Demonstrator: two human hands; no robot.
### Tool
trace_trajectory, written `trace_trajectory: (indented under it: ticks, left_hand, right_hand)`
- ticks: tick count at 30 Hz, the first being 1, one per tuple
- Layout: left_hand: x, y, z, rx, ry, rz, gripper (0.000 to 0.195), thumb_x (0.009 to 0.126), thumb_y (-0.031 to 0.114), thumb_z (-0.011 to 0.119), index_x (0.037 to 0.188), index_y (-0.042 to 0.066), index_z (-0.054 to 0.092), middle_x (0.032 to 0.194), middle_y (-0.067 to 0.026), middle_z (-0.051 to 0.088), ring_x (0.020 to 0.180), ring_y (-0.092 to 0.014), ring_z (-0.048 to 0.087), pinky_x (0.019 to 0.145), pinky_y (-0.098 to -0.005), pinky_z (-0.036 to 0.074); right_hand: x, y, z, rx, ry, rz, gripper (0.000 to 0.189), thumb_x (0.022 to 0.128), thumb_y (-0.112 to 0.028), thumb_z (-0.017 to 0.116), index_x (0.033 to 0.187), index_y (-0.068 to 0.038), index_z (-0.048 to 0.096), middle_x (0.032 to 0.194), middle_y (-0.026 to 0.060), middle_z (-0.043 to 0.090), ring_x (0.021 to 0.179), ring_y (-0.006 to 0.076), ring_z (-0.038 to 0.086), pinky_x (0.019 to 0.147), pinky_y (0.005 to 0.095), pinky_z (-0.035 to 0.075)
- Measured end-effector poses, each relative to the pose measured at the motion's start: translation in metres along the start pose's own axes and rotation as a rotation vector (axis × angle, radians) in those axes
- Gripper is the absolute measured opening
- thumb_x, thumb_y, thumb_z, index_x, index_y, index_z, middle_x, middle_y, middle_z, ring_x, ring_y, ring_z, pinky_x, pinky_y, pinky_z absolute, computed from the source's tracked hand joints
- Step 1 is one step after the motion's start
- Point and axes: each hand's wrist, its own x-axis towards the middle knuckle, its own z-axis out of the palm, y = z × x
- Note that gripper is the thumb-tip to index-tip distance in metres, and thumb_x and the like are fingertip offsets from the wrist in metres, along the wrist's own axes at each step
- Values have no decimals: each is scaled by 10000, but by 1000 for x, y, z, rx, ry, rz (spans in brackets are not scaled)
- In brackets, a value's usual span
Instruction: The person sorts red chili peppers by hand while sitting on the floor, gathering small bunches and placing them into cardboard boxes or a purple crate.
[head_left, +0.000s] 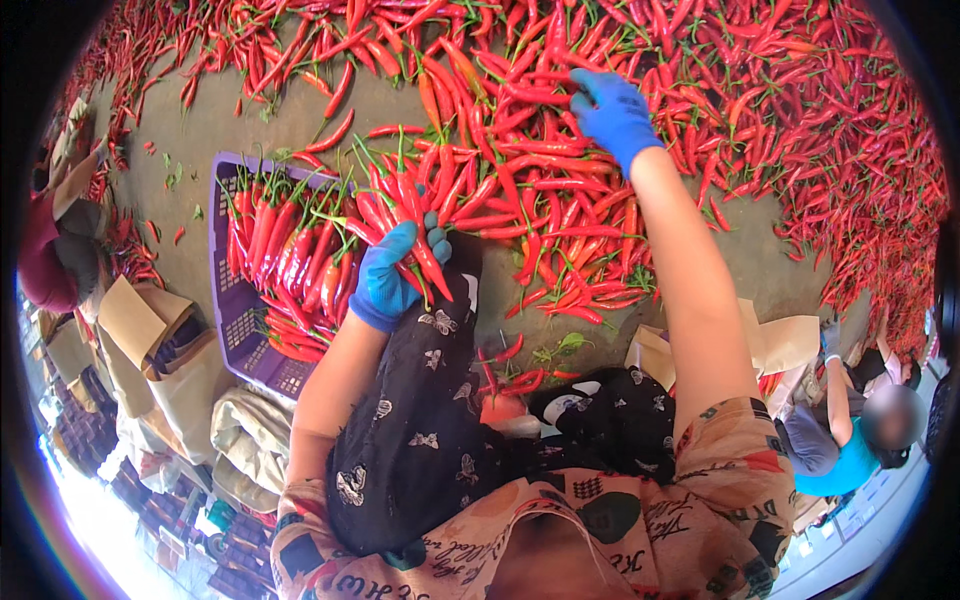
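Observation:
My left hand (394, 270), in a blue glove, is closed around a bunch of red chili peppers (405, 202) with green stems, above my knee and beside a purple plastic crate (232, 341). Inside the crate lie red chilies (300, 251), many side by side with stems pointing up and away from me. My right hand (615, 116), also in a blue glove, reaches out over the large heap of red chilies (720, 82). Its fingertips touch chilies at the heap; whether they grip one cannot be told.
Loose chilies (525, 379) and green leaves (562, 348) lie on the floor near my feet. Brown paper and sacks (180, 382) stand left of the crate. A person (840, 450) in a turquoise top sits at the right; another person (56, 255) is at the far left.

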Motion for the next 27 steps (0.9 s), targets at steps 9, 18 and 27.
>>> trace_trajectory:
  ticks: [9,18,27]
  left_hand:
    - [2,-6,5,18,57,-72,291,893,108,543,1133,-54,515,1019,-147,594,928,-252,597,860,-384,491]
    - [3,-10,13,31,97,-79,292,897,104,539,1136,-63,511,1022,-150,593,955,-246,597,886,-381,491]
    - [-9,-19,-4,9,-107,-40,540,904,367,537,1347,102,381,1291,-94,485,1189,-237,476,1032,-418,367]
  right_hand:
    - [-16,-50,-3,-98,-617,74,459,755,-381,656,1104,-93,577,1167,140,591,1101,277,555,924,382,432]
    - [-61,-45,-32,942,-53,95,417,767,-246,691,1119,-64,559,881,100,637,834,198,636,734,361,484]
    - [-125,-190,13,478,236,-442,577,681,-201,552,1241,-68,503,1051,149,480,1116,371,438,930,494,370]
